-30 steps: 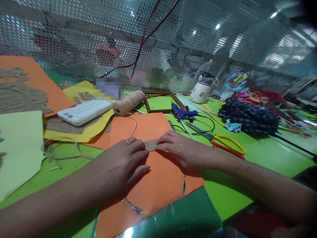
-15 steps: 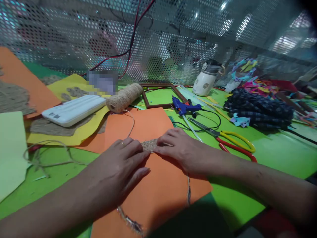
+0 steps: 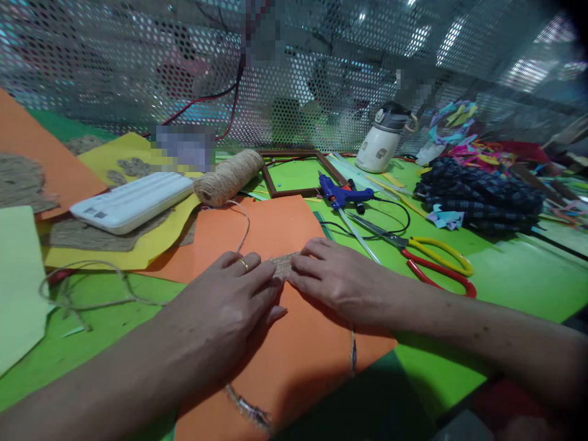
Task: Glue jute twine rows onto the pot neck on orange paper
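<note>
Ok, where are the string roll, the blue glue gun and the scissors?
string roll (image 3: 229, 177), head view, middle of the wound twine.
blue glue gun (image 3: 342, 197), head view, on its blue body.
scissors (image 3: 441, 263), head view, on the yellow and red handles.

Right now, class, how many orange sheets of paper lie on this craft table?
2. One orange sheet lies under both hands in the middle; the other orange sheet is at the far left, carrying a burlap piece. More may be hidden beneath the yellow paper.

Rough jute strip lies on matt orange paper, glossy green tabletop.
</note>
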The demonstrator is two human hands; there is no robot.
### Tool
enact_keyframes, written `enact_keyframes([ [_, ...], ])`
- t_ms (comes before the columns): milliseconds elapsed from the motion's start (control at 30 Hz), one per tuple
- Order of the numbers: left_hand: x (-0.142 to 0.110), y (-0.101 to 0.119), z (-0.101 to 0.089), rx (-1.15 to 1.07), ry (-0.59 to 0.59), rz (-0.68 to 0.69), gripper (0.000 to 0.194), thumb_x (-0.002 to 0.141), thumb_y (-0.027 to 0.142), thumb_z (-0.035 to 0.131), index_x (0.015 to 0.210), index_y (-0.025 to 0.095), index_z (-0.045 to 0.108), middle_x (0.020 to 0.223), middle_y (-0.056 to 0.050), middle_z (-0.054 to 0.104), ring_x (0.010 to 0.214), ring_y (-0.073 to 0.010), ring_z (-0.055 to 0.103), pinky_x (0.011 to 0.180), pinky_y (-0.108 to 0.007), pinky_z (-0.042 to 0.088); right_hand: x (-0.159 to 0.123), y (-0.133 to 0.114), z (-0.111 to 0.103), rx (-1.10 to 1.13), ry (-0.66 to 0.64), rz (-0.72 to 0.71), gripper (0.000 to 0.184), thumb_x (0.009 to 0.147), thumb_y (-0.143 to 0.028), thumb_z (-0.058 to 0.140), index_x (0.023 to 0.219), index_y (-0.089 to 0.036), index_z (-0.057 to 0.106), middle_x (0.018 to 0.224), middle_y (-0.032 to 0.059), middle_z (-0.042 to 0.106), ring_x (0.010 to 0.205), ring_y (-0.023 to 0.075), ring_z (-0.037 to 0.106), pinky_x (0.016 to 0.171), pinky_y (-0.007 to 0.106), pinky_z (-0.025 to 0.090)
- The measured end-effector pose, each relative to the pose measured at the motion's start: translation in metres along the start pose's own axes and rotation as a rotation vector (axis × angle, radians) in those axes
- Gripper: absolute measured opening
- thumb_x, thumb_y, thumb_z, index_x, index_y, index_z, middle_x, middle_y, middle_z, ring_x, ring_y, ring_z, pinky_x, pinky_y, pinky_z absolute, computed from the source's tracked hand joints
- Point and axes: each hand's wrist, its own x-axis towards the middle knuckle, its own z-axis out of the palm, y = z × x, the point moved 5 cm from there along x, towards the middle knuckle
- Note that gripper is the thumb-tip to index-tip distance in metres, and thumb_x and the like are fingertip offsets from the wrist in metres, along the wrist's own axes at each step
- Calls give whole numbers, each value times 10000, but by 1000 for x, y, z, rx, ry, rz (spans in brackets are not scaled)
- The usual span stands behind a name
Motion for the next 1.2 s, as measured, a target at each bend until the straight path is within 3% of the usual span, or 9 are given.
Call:
enact_keyframes([
  [167,-1,-1,0,-37,-21,-42,186,1059,214,526,949,197,674,923,-63,662,840,-268,491,728,-437,335,-9,12,-3,256,148,120,225,1096,-103,487,1207,-90,682,1102,159,744,999,266,596,889,410,518],
  [267,-3,-3,0,-72,-50,-65,209,1084,254,497,979,210,672,947,-63,659,854,-268,495,730,-438,340,-14,15,-5,356,157,149,226,1105,-120,497,1249,-101,670,1112,155,752,1043,258,621,941,414,522],
  [433,-2,-7,0,-116,-83,-49,249,1097,274,473,952,220,668,915,-50,654,827,-254,516,728,-442,351,-11,7,-1,223,64,88,251,1050,-80,531,1224,-118,708,1243,162,738,1114,292,584,1003,475,471],
  [567,-1,-6,0,-95,-87,-38,299,1113,297,439,952,221,679,940,-55,677,846,-259,539,736,-444,362,-5,9,4,183,9,110,213,1019,-71,563,1126,-112,742,1192,159,739,1058,294,580,949,468,485],
  [800,-2,-2,-4,-45,-59,-13,303,1114,297,452,1049,195,730,994,-81,706,860,-270,558,705,-430,366,-19,32,-9,491,231,96,265,1113,-125,486,1215,-139,730,1202,142,772,1132,228,666,1016,417,556],
  [933,-1,-2,-6,-52,-51,-14,321,1108,306,460,1017,205,750,983,-89,714,878,-283,565,716,-438,382,-19,27,-8,396,179,29,259,1097,-118,523,1203,-148,757,1302,168,738,1264,266,612,1106,500,512],
  [1200,6,-9,-7,-194,-106,-41,378,1130,313,384,983,217,719,940,-63,704,809,-250,566,738,-425,426,-16,28,0,385,133,104,303,1076,-108,553,1305,-153,746,1379,190,680,1335,301,567,1116,543,495],
])
